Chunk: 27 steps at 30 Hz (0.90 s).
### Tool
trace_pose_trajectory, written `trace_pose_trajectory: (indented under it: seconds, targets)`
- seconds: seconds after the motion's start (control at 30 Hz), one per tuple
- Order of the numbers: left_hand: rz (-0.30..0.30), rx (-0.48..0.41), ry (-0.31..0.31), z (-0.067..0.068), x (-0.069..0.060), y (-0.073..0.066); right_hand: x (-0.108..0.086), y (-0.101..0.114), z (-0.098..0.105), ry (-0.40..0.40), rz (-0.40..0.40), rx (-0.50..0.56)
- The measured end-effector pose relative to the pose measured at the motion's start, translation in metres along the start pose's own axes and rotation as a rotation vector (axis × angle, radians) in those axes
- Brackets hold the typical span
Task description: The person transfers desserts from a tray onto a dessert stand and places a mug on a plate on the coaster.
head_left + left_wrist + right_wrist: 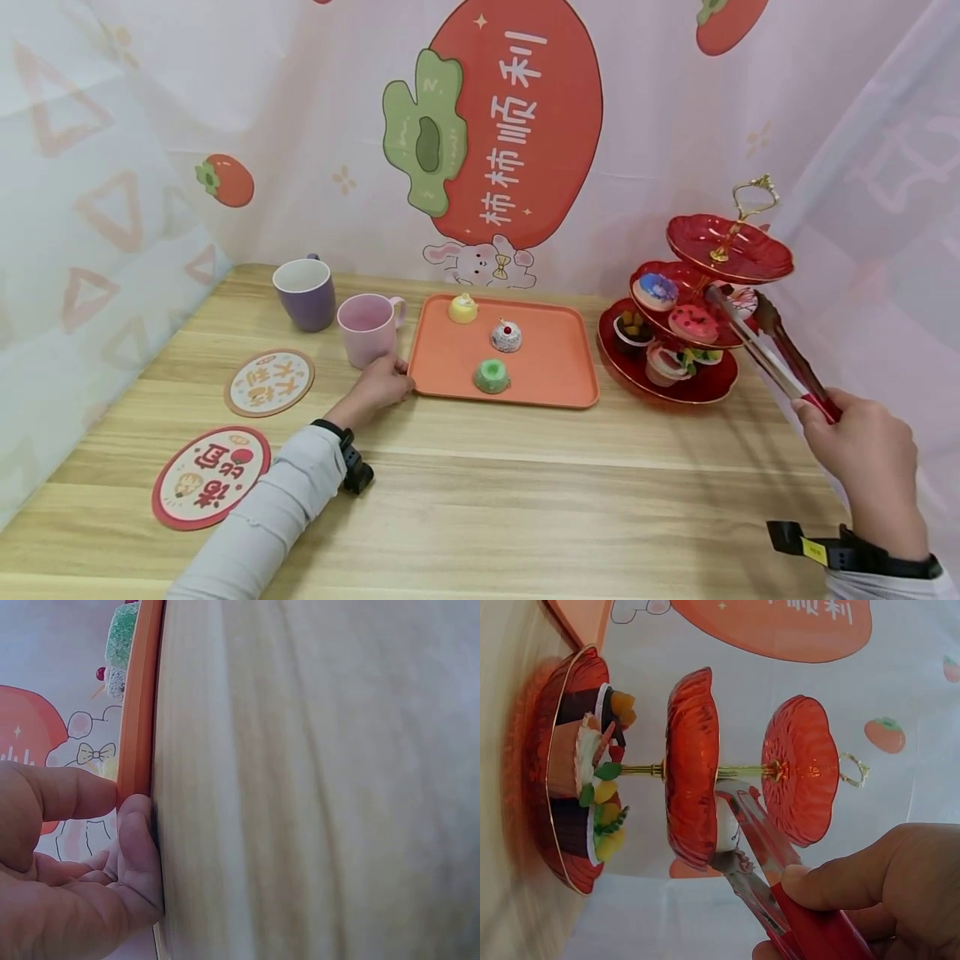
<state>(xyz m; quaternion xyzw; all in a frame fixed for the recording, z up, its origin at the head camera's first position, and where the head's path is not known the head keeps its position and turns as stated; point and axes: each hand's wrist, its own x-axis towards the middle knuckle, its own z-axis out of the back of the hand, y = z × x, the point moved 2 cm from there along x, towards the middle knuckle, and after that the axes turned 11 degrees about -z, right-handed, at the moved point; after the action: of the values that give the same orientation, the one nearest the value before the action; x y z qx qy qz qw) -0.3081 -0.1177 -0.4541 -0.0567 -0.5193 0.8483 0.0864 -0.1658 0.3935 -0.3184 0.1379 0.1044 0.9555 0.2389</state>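
Note:
My left hand [378, 383] pinches the near left corner of the orange tray [551, 358], thumb above and fingers at its underside in the left wrist view. On the tray sit a yellow cake [463, 309], a white speckled cake with a red cherry [506, 337] and a green cake [492, 377]. My right hand [866, 446] grips metal tongs with red handles [776, 371]. The tongs' tips stand on either side of a white-topped pastry [742, 301] on the middle tier of the red three-tier stand [705, 392]; the right wrist view partly hides this pastry.
Left of the tray stand a pink mug [367, 333] and a purple mug [306, 296]. Two round coasters, one orange-rimmed [270, 382] and one red-rimmed [212, 477], lie on the table. More cakes, among them a pink one [693, 322], fill the stand's lower tiers. Printed cloth hangs behind.

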Motion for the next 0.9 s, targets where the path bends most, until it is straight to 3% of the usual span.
trace_pose_trajectory:
  seconds: [0.9]
  targets:
    - [-0.007,0.027,0.007,0.000,0.001,0.001,0.020,0.005,0.001,0.045,-0.003,0.019]
